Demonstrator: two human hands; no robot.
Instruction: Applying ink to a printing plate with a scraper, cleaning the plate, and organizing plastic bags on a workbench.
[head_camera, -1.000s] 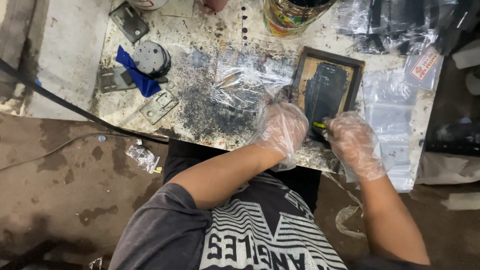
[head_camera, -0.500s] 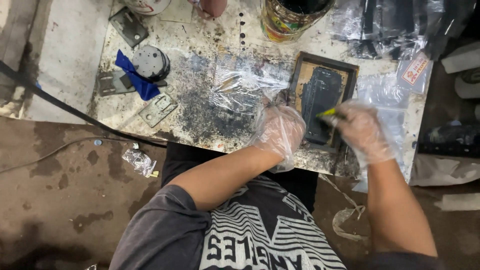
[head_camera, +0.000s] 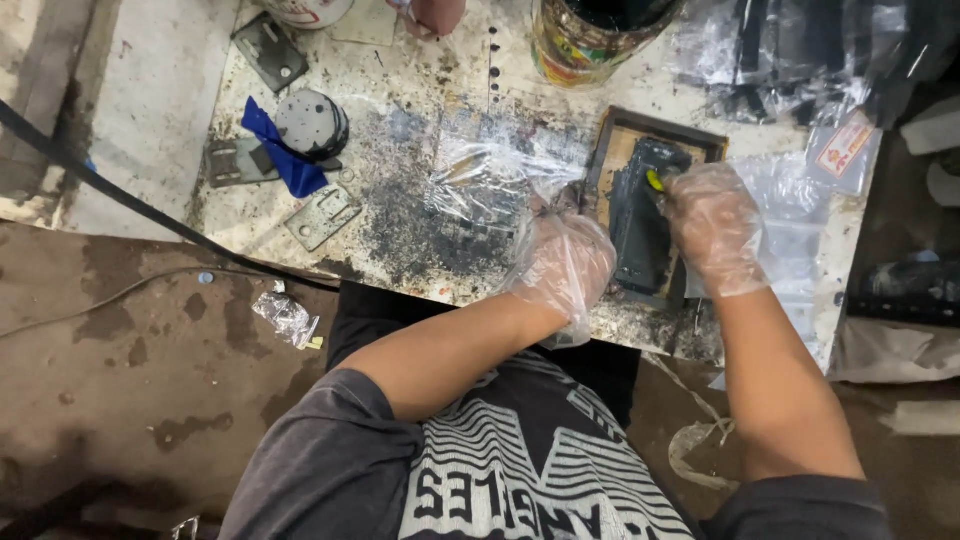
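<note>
A gloved right hand (head_camera: 712, 228) is gripping a yellow-handled brush (head_camera: 655, 181) over a black slab (head_camera: 642, 225) lying in a wooden frame (head_camera: 612, 150) on the stained workbench (head_camera: 400, 80), while the gloved left hand (head_camera: 562, 262) is pressing, fingers curled, on the frame's near edge. Crumpled plastic sheeting (head_camera: 480, 180), a paint can (head_camera: 580, 40), metal plates (head_camera: 322, 217) and a blue rag (head_camera: 280, 150) are crowding the surface. Compared with half a second earlier, the right hand is sitting higher on the slab.
</note>
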